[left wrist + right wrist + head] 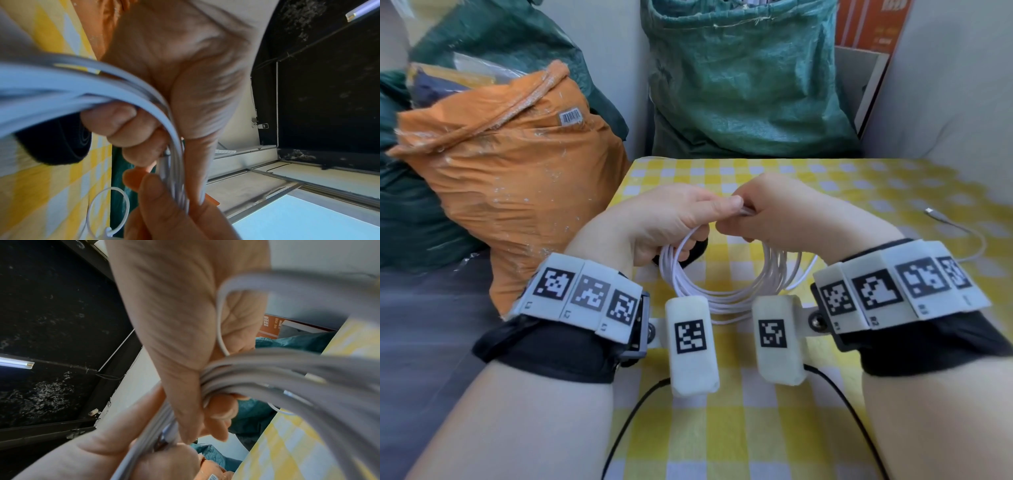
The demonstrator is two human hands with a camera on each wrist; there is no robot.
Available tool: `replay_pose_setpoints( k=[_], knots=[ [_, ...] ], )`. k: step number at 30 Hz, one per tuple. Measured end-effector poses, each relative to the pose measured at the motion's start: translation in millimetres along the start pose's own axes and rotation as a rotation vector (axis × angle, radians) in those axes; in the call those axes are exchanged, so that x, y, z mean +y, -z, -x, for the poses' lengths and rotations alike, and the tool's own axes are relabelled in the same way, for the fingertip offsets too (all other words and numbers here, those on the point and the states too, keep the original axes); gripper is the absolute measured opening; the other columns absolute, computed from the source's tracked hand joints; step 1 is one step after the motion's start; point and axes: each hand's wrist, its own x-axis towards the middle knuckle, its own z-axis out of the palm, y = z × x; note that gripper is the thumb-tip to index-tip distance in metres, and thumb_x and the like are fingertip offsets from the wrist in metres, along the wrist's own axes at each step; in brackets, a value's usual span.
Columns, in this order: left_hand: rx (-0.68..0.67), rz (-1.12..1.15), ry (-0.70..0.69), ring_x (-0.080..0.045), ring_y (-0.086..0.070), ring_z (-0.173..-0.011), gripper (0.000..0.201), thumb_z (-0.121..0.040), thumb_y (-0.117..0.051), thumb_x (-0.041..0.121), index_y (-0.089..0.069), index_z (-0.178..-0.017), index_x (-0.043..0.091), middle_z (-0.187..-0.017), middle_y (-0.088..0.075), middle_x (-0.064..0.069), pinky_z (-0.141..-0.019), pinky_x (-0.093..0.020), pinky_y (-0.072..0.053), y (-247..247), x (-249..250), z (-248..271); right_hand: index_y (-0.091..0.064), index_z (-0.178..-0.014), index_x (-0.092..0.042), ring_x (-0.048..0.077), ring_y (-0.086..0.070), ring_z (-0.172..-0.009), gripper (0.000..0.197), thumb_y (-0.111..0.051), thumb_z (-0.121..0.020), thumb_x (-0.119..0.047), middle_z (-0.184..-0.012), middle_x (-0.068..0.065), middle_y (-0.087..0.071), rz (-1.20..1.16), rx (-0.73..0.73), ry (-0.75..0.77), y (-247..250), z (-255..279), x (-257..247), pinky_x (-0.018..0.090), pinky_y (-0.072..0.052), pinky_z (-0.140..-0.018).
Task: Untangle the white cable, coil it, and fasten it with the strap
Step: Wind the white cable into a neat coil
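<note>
Hands met at the coil top: left hand (671, 216) and right hand (784, 212) both pinched the thin white cable (726, 291), looped above the yellow checked tablecloth (859, 192). Black strap (61, 142), probably, sat under left fingers. Keep loops clamped while winding in the loose tail.

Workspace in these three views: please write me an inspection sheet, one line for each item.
Surface: table with yellow checked cloth.
Job's things: white cable coiled in loops, held above the table; one end trails on the cloth; black strap under the left hand.
Clutter: nothing seen.
Grippers: left hand and right hand both grip the coil's top.
Cables: black wrist leads.
Surroundings: orange bag, green sack.
</note>
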Motion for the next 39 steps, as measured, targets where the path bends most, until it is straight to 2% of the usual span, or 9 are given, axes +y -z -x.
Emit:
replay_pose_setpoints(
  k=[4,8,12,17,24,29,32,36,39],
  knots=[
    [0.030,0.047,0.001,-0.007,-0.020,-0.038,0.024,-0.086,-0.058,0.039,-0.066,-0.081,0.017,-0.045,-0.027,0.006,-0.037,-0.020,-0.017,1.1,0.3,-1.6,-0.056,-0.064,-0.020,0.008,-0.048,-0.050,0.032,-0.060,-0.089,-0.037,-0.065,-0.003,-0.061,0.008,0.044,-0.029,-0.1,-2.2,1.4,0.015,-0.031,-0.041],
    [0.146,0.038,-0.032,-0.007,-0.023,-0.035,0.027,-0.092,-0.055,0.036,-0.065,-0.071,0.022,-0.044,-0.028,0.006,-0.035,-0.017,-0.022,1.2,-0.7,-2.8,-0.067,-0.077,-0.011,0.014,-0.042,-0.051,0.028,-0.066,-0.085,-0.038,-0.061,0.003,-0.052,0.062,0.100,-0.053,1.4,-4.8,4.6,0.025,-0.029,-0.046],
    [0.252,0.077,-0.058,-0.008,-0.024,-0.033,0.025,-0.094,-0.055,0.031,-0.060,-0.084,0.009,-0.040,-0.031,0.007,-0.035,-0.015,-0.023,3.5,-3.3,-6.0,-0.065,-0.082,-0.016,0.013,-0.046,-0.056,0.025,-0.072,-0.079,-0.040,-0.065,0.000,-0.054,0.088,0.026,-0.107,2.3,-2.4,13.5,0.026,-0.031,-0.048],
    [0.396,0.274,-0.082,-0.008,-0.015,-0.034,0.027,-0.096,-0.052,0.025,-0.050,-0.072,0.014,-0.045,-0.021,0.004,-0.042,-0.017,-0.010,15.7,-5.5,-4.9,-0.053,-0.064,-0.019,0.012,-0.042,-0.050,0.044,-0.061,-0.078,-0.060,-0.058,-0.004,-0.047,-0.013,0.085,-0.160,4.2,0.0,21.5,0.028,-0.027,-0.047],
    [0.282,0.243,-0.046,-0.007,-0.017,-0.037,0.029,-0.097,-0.049,0.029,-0.059,-0.073,0.018,-0.049,-0.021,0.004,-0.042,-0.022,-0.009,10.7,-7.2,-3.8,-0.046,-0.060,-0.017,0.014,-0.039,-0.053,0.047,-0.048,-0.092,-0.051,-0.057,0.000,-0.043,-0.048,0.185,-0.090,-0.8,-5.7,13.8,0.030,-0.027,-0.049],
    [0.193,0.316,-0.065,-0.006,-0.021,-0.029,0.026,-0.100,-0.042,0.027,-0.053,-0.093,0.004,-0.041,-0.036,0.002,-0.035,-0.014,-0.014,7.5,-4.7,-4.5,-0.052,-0.075,-0.017,0.014,-0.043,-0.061,0.035,-0.044,-0.096,-0.044,-0.067,-0.001,-0.048,-0.029,0.090,-0.033,-3.7,-6.1,8.7,0.028,-0.030,-0.053],
    [0.142,0.276,-0.102,-0.007,-0.025,-0.033,0.038,-0.088,-0.058,0.039,-0.059,-0.096,0.002,-0.052,-0.046,-0.001,-0.035,-0.014,-0.019,8.6,-6.1,-5.1,-0.056,-0.089,-0.009,0.019,-0.049,-0.070,0.039,-0.041,-0.097,-0.044,-0.075,0.002,-0.054,-0.059,0.056,-0.042,-5.2,-5.4,6.2,0.029,-0.034,-0.057],
    [0.085,0.124,-0.135,-0.024,-0.042,-0.068,0.033,-0.074,-0.071,0.015,-0.071,-0.106,0.009,-0.086,-0.055,-0.014,-0.066,-0.031,-0.034,12.4,-10.8,-4.9,-0.059,-0.097,-0.004,0.022,-0.052,-0.076,0.044,-0.042,-0.095,-0.046,-0.087,0.009,-0.060,-0.082,0.057,-0.048,-6.0,-5.6,7.2,0.032,-0.036,-0.062],
    [0.112,0.142,-0.114,-0.014,-0.033,-0.054,0.024,-0.085,-0.058,0.004,-0.067,-0.107,0.003,-0.070,-0.048,-0.011,-0.050,-0.022,-0.024,13.0,-9.2,-2.8,-0.058,-0.090,-0.010,0.014,-0.045,-0.062,0.039,-0.051,-0.091,-0.048,-0.072,0.000,-0.051,-0.071,0.072,-0.040,-5.2,-5.9,9.1,0.029,-0.031,-0.053]
  ],
)
